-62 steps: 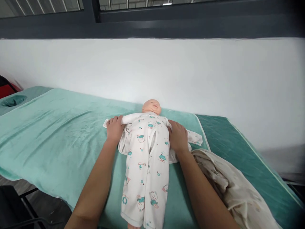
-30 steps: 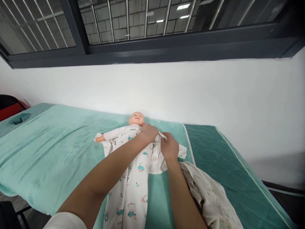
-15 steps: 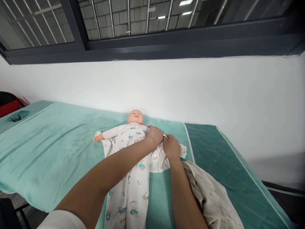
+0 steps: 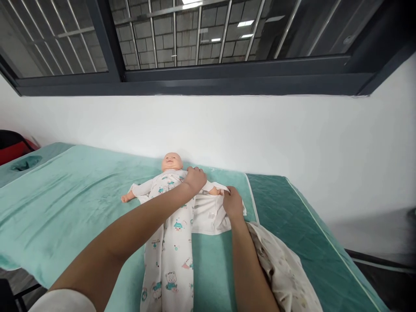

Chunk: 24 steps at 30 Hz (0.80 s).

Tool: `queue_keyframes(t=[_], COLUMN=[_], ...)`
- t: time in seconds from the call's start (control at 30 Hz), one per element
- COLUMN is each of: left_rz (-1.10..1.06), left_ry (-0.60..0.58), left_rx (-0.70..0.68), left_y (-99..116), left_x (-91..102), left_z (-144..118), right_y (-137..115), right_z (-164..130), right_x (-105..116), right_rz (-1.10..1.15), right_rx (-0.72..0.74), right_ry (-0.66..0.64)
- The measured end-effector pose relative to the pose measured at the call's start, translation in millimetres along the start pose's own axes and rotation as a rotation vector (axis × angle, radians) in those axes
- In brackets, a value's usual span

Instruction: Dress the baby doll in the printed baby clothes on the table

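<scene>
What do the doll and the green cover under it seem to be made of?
Doll: probably smooth vinyl or plastic, judging by its even, slightly shiny head. Green cover: likely soft plush or terry fabric, matte, with brushed streaks and gentle wrinkles.

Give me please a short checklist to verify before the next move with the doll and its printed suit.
1. Doll lies face up on the green towel: ok.
2. Left hand rests on the doll's chest: ok.
3. Right hand on the open flap of the printed suit: ok.
4. Doll's bare arm is out of the sleeve: ok.
5. Right hand's grip closed: cannot tell.
6. Crumpled cloth clear of the suit: ok.
</scene>
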<state>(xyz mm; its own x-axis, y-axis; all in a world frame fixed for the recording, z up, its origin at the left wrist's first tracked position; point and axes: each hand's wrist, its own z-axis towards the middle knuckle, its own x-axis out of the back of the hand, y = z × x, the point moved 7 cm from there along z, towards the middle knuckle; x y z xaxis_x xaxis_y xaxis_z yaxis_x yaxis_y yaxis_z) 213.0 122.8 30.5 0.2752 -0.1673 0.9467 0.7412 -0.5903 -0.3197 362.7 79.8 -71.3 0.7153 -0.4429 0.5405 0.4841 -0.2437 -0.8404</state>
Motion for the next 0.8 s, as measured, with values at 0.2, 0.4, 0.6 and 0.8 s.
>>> queue_keyframes(t=[0.2, 0.4, 0.6, 0.8], left_rz=[0.010, 0.002, -0.018, -0.070], left_ry=[0.022, 0.040, 0.041, 0.012], left_rx=[-0.010, 0.000, 0.029, 0.008], left_y=[-10, -20, -35, -16], left_x=[14.1, 10.4, 6.2, 1.9], left_z=[-16, -16, -15, -12], right_y=[4, 14, 19, 8], right_z=[3, 5, 6, 5], right_x=[5, -2, -1, 2], right_rz=[0.236, 0.450, 0.553, 0.622], right_rx=[-0.025, -0.065, -0.096, -0.046], right_ry=[0.009, -0.065, -0.071, -0.026])
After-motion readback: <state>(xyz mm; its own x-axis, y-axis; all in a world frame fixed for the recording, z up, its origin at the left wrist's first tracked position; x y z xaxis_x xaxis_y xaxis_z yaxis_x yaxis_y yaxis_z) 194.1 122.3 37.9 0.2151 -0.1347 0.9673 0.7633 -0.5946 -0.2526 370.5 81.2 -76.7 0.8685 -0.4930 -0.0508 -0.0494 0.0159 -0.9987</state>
